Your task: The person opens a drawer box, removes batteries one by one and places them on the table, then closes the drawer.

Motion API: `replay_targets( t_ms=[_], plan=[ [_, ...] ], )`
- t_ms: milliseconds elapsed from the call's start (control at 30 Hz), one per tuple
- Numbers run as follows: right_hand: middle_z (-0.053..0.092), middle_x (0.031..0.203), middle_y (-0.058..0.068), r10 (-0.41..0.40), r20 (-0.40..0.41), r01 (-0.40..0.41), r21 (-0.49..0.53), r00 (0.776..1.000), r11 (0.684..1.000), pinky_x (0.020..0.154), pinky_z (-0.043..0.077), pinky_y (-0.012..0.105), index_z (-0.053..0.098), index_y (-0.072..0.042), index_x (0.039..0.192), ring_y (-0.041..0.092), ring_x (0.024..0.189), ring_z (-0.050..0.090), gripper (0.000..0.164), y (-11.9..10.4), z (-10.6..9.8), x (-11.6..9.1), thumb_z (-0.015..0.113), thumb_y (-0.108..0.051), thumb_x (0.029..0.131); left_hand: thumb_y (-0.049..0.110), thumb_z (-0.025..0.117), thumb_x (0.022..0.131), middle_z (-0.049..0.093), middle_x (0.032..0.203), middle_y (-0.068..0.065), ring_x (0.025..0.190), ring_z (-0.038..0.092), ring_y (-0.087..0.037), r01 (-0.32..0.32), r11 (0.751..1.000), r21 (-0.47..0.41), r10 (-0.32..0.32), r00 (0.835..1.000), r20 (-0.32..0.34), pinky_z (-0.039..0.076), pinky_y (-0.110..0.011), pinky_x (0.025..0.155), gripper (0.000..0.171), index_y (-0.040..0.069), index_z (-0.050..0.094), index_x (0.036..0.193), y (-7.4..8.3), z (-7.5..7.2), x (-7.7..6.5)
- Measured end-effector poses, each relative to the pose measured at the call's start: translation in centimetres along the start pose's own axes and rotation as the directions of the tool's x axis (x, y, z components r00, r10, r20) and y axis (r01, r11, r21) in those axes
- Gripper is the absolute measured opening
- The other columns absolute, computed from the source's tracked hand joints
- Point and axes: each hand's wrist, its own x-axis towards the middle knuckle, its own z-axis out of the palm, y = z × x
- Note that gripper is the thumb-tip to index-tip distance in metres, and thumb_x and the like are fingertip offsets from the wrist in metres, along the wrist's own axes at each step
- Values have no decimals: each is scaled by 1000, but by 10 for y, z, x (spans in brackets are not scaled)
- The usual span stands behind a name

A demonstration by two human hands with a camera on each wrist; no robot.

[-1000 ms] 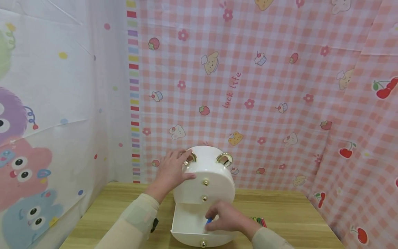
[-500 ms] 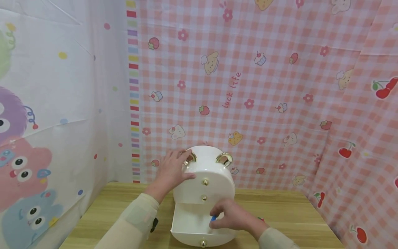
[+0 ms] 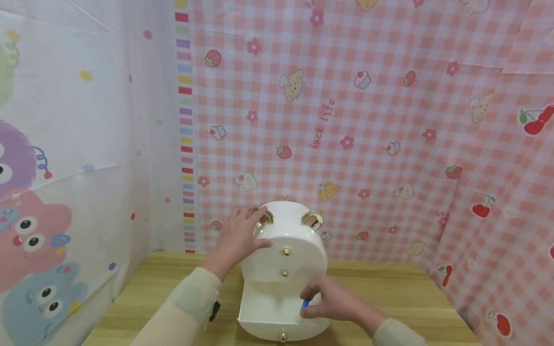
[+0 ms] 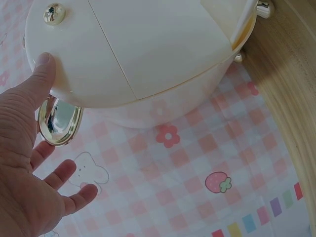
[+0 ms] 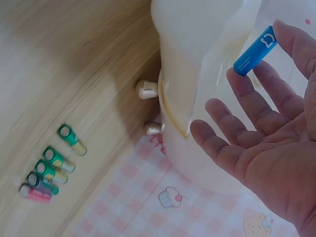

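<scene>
A round white storage box [image 3: 287,218] with gold ears and knobs stands on the table, its bottom drawer [image 3: 262,302] pulled out. My left hand [image 3: 239,235] rests on the box's left gold ear [image 4: 60,121], thumb against the front face; the other fingers are spread in the left wrist view. With thumb and fingertips, my right hand [image 3: 331,300] pinches a small blue battery [image 5: 254,52] over the right part of the drawer. No other item shows in the visible part of the drawer.
Several batteries [image 5: 45,170], mostly green and one pink, lie on the wooden table [image 3: 389,288] to the right of the box, seen in the right wrist view. A pink checked cloth [image 3: 346,120] hangs behind; a white patterned one [image 3: 86,120] hangs at left.
My right hand has moved to the right with the blue battery. The batteries on the table have gone out of sight behind my right arm in the head view. My left hand stays put.
</scene>
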Motion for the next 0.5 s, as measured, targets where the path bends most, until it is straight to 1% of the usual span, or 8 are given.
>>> replay_targets(
  t_ms=[133, 267, 400, 500],
  plan=[
    [78, 102, 1, -8, -15, 8, -29, 1000, 1000, 88, 61, 37, 79, -3, 108, 18, 99, 71, 35, 4, -7, -11, 88, -29, 86, 55, 90, 82, 53, 158, -10, 144, 48, -38, -2, 1000, 6, 2, 1000, 6, 44, -61, 118, 95, 23, 49, 162, 0, 0, 0],
    [78, 104, -1, -1, -31, -1, -52, 1000, 999, 85, 59, 30, 78, -4, 111, 14, 100, 71, 37, 11, -15, -21, 87, -31, 86, 55, 90, 82, 53, 159, -11, 145, 48, -38, 0, 1000, 4, 0, 1000, 13, 44, -62, 119, 96, 23, 49, 162, 0, -1, 1],
    [78, 104, -2, 11, -39, -13, -54, 999, 998, 83, 58, 28, 78, -7, 113, 12, 99, 71, 37, 18, -23, -30, 86, -31, 86, 55, 90, 82, 52, 159, -11, 145, 47, -38, 1, 1000, -2, -1, 1000, 15, 43, -61, 119, 96, 23, 49, 162, 0, -1, 1],
    [78, 106, -1, 21, -45, -24, -57, 999, 998, 84, 58, 31, 78, -7, 115, 14, 100, 70, 38, 24, -28, -35, 87, -29, 86, 54, 90, 82, 53, 158, -12, 145, 47, -39, -1, 1000, -6, 1, 1000, 12, 43, -62, 119, 96, 22, 49, 162, 0, -1, 1]
  ],
)
